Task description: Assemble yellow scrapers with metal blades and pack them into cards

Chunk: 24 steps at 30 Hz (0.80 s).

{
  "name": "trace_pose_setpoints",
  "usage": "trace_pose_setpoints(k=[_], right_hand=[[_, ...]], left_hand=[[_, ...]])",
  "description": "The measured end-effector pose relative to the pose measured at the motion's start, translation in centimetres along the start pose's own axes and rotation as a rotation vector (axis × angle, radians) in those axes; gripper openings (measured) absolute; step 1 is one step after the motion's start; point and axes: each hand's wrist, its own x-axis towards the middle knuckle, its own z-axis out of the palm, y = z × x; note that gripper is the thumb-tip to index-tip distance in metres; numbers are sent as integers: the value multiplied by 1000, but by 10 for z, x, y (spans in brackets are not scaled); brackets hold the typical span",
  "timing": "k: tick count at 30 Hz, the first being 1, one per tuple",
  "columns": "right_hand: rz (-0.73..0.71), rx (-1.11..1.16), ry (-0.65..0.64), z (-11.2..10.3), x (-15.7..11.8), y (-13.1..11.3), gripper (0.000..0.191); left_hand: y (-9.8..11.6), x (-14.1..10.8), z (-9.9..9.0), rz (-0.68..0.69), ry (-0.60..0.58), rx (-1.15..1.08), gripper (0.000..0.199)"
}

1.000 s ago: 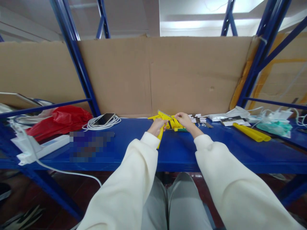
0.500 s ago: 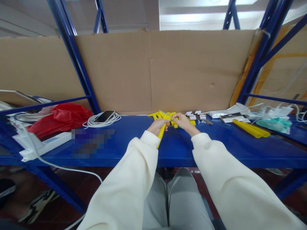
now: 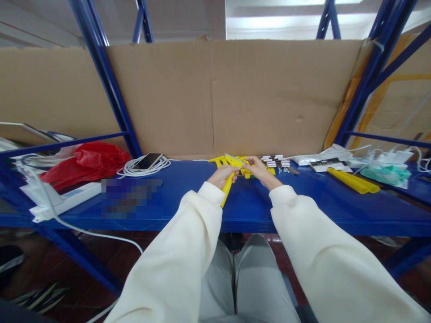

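My left hand (image 3: 222,176) is closed round the yellow handle of a scraper (image 3: 228,190), whose lower end sticks out toward me below the fist. The scraper's wider head points away from me, with a pale edge at its far end. My right hand (image 3: 258,172) pinches the right side of that head with thumb and fingers. What lies between those fingertips is too small to make out. Beyond and under both hands are several yellow plastic parts (image 3: 215,159). Just right of them sits a stack of small white-and-black packs (image 3: 272,160).
On the blue shelf (image 3: 188,197), two yellow tubes (image 3: 353,180) and a flat black-and-white box (image 3: 330,165) lie to the right. A phone (image 3: 147,161) on a coiled white cable (image 3: 125,171), a red bag (image 3: 87,163) and a white power strip (image 3: 72,199) are left. Cardboard (image 3: 256,98) stands behind.
My right hand has moved from above the scraper's head to a grip against its side. The scraper's head is turned slightly, and my left hand keeps its hold on the handle.
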Motion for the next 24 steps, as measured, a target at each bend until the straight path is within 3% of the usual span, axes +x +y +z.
trace_pose_setpoints(k=[10, 24], right_hand=[[183, 247, -163, -3, -7, -13, 17], [220, 282, -166, -10, -8, -16, 24]], left_hand=[[0, 0, -1, -1, -50, -41, 21], [2, -3, 2, -42, -57, -51, 20]])
